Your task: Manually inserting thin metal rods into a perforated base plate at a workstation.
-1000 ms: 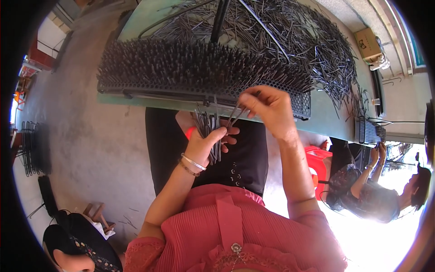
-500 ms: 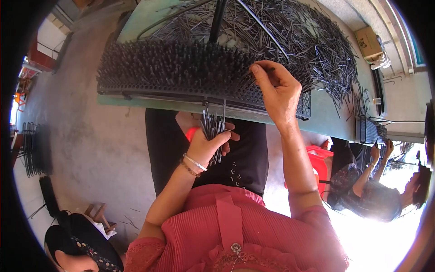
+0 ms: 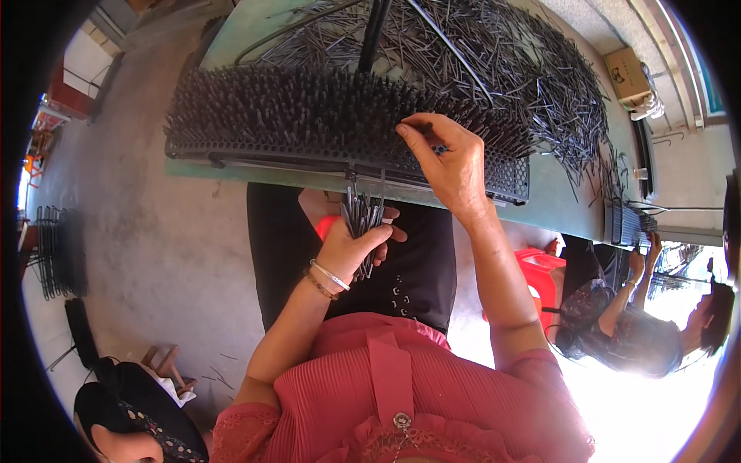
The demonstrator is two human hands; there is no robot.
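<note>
A long black perforated rack (image 3: 505, 184) lies along the table's near edge, most of its holes filled with upright thin dark rods (image 3: 285, 108). Its near right end shows bare holes. My left hand (image 3: 347, 251) is closed round a bundle of loose dark rods (image 3: 360, 214), just below the rack's front edge and above my lap. Over the right half of the rack, my right hand (image 3: 457, 170) has thumb and forefinger brought together among the rod tops. Whatever lies between those fingertips is too dark to make out.
A big heap of loose dark rods (image 3: 463, 54) covers the green tabletop (image 3: 567, 181) behind the rack. A black upright bar (image 3: 375, 35) stands there. To the right, another person (image 3: 629, 328) works at a similar rack near a red plastic stool (image 3: 540, 274).
My right hand has moved left along the rack, from its right part toward the middle. The left hand keeps its bundle in nearly the same place.
</note>
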